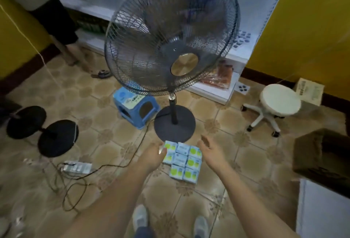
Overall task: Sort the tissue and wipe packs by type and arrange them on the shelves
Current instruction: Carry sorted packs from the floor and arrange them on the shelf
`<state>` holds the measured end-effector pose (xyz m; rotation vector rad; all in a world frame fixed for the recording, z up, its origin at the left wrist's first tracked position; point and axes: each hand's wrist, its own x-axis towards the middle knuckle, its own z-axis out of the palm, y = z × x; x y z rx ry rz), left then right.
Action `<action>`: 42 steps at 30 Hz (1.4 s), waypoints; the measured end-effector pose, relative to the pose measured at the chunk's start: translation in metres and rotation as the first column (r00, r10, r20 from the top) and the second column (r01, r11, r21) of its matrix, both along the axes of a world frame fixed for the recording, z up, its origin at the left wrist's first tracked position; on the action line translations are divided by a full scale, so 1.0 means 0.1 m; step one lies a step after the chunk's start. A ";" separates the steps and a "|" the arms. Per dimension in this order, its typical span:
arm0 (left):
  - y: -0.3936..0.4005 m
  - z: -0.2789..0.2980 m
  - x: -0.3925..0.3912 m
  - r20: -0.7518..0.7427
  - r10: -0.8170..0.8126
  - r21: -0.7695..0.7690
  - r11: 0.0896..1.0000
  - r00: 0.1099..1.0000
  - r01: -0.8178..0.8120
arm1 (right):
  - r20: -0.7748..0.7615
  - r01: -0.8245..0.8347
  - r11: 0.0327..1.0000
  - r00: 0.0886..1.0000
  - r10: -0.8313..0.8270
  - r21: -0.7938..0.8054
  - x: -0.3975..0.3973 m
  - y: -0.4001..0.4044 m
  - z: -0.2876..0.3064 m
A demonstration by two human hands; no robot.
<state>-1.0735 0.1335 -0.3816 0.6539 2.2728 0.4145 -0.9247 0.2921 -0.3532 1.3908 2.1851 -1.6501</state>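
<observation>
From the head view, the packs (182, 161) lie bundled on the floor tiles just before the fan (170, 35) base. The left hand (152, 157) touches the bundle's left edge, fingers loosely bent; whether it grips is unclear. The right hand (212, 151) hovers spread beside the right edge. A one-sided lift could spill packs or snag the cable (106, 167). The brown box (322, 159) at right shows no contents; the shelves (214, 86) stand behind the fan.

The fan (170, 35) has a dark wire-metal cage and a shiny brass-coloured hub. The tissue packs (181, 159) look wrapped in glossy plastic. The floor (106, 129) is smooth patterned tile.
</observation>
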 end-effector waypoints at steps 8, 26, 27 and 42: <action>-0.52 -1.58 -0.54 0.125 -0.014 -0.135 0.990 0.992 0.031 | 0.179 0.077 0.997 0.981 -0.072 -0.019 -1.05 0.16 -1.62; -0.04 -7.54 -1.78 0.323 0.232 -0.174 0.968 0.917 -0.184 | 0.241 0.220 0.923 0.960 -0.146 -0.317 -2.24 -0.01 -7.61; -0.02 -7.74 -1.82 0.400 0.304 -0.149 0.953 0.865 -0.265 | 0.230 0.230 0.902 0.961 -0.152 -0.365 -2.30 0.00 -7.73; -0.39 -7.53 -1.75 0.820 0.465 -0.156 0.743 0.335 -0.651 | 0.215 0.226 0.858 0.967 -0.139 -0.461 -2.37 -0.30 -7.60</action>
